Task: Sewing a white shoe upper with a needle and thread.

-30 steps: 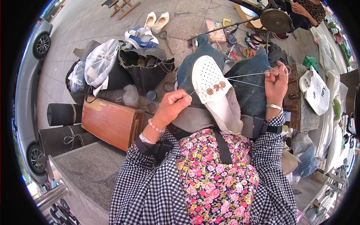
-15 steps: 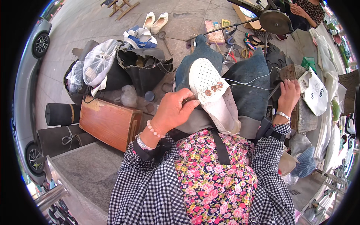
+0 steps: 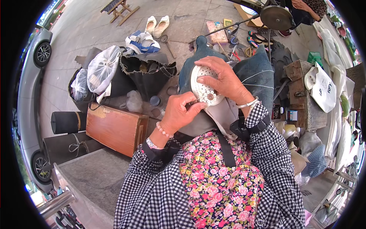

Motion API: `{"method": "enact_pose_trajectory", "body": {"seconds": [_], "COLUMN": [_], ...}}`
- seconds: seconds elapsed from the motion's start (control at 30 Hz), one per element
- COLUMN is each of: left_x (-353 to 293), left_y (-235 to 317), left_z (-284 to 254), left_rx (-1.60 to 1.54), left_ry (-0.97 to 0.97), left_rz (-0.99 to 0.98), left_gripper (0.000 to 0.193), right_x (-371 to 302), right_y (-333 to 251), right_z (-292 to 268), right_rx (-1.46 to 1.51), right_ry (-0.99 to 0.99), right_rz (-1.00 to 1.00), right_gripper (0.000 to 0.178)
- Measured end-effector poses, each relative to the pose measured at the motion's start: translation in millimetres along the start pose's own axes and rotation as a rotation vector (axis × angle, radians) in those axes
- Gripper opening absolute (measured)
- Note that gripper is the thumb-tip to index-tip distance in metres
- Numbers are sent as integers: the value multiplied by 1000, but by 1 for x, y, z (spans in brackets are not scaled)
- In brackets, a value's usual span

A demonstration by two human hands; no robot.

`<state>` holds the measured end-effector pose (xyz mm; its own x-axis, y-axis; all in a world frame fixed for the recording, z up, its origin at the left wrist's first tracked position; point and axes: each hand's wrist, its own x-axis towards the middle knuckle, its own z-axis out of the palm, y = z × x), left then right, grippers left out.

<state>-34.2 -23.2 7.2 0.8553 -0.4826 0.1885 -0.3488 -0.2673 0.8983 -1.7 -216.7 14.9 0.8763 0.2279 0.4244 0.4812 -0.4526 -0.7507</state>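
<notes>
A white perforated flat shoe [image 3: 202,72] with a flower ornament rests over my lap, its toe pointing away from me. My right hand [image 3: 225,80] lies over the toe, thumb on the upper and fingers curled round the far edge, covering much of it. At the shoe's left side my left hand [image 3: 183,113] is pinched closed on a thin, needle-like metal piece [image 3: 195,101] that touches the edge near the ornament. White thread [image 3: 256,75] trails across the blue cloth [image 3: 253,66] over my right knee.
On the left stand a wooden box [image 3: 110,126], a black bag [image 3: 146,78] and plastic bags [image 3: 103,70]. Ahead lie white shoes [image 3: 157,26] and scattered tools [image 3: 236,53], with a machine wheel [image 3: 275,17] beyond. A wooden crate [image 3: 299,93] is at the right.
My right hand has come in from the crate on the right and taken hold of the shoe's toe. The thread, stretched before, now lies slacker. My left hand keeps its pinch.
</notes>
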Motion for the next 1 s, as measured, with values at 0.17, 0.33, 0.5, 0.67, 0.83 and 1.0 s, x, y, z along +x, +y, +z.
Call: {"method": "enact_pose_trajectory", "body": {"seconds": [0.17, 0.33, 0.5, 0.67, 0.83, 1.0], "left_x": [-5, -23, -41, -39, -2, 2], "left_y": [-2, 2, -7, -5, 15, 11], "left_z": [-4, -13, -27, -32, -14, -9], "left_rx": [23, -13, 112, 11, -29, 37], "left_ry": [20, -7, -4, 146, 181, 186], "left_rz": [110, 171, -55, -176, 107, 157], "left_gripper": [35, 34, 19, 23, 24, 11], "right_x": [-1, -6, -11, -19, -25, -31], "right_y": [6, 7, -14, -43, -55, -55], "right_z": [4, -1, -17, -27, -32, -31], "right_rx": [-106, -73, 12, -51, -60, 22], "right_ry": [48, 63, 162, 67, 54, 69], "right_rz": [-18, 4, 81, 74, 92, 142], "right_gripper": [37, 37, 28, 16, 15, 15]}}
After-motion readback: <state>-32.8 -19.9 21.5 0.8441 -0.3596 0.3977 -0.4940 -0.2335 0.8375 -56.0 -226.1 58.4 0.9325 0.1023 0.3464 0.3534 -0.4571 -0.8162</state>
